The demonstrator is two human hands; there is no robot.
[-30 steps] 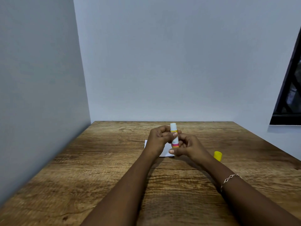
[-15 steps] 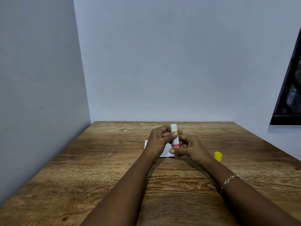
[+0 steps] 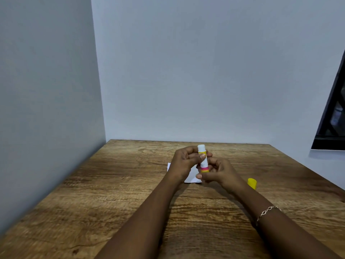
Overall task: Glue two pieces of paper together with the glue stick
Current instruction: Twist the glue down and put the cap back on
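Wood table [image 3: 112,212] is filling the lower frame. Grey walls [image 3: 205,71] are meeting at its far-left corner. Dark window [image 3: 334,118] is showing above the table's right edge.

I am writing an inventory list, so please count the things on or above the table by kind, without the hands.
Glue stick: 1
Yellow cap: 1
White paper: 1 visible patch; separate sheets cannot be told
Total: 3
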